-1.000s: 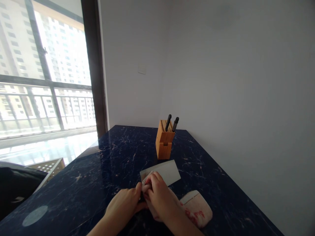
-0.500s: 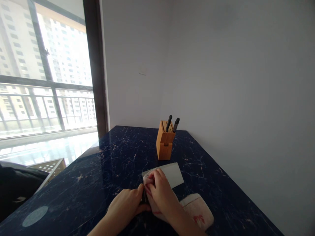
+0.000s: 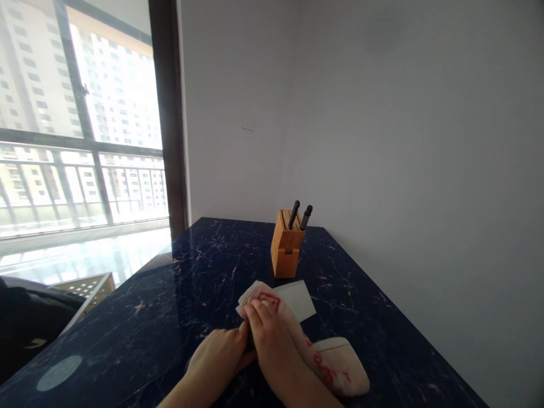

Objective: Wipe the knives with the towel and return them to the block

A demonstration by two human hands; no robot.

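Note:
My left hand (image 3: 219, 354) is closed around a dark handle, mostly hidden by its fingers and by my other hand. Beyond it a broad, pale rectangular blade (image 3: 300, 300) shows, like that of a cleaver; the towel and my right hand cover where blade and handle meet. My right hand (image 3: 267, 334) lies close against the left, its bent fingers gripping a white towel (image 3: 293, 320) with red lettering. The towel is folded over the left part of the blade. Its other end (image 3: 342, 362) trails onto the table beside my right forearm.
A wooden knife block (image 3: 285, 249) with two dark-handled tools stands behind the blade on the dark blue marbled table (image 3: 221, 255). A round pale patch (image 3: 59, 373) marks the table's left side. Walls rise behind and right; a dark bag (image 3: 34, 323) sits at the left edge.
My right hand has turned from a pinch at the towel's edge to lying palm-down over it. The towel now spreads over more of the blade's left part. My left hand keeps its grip.

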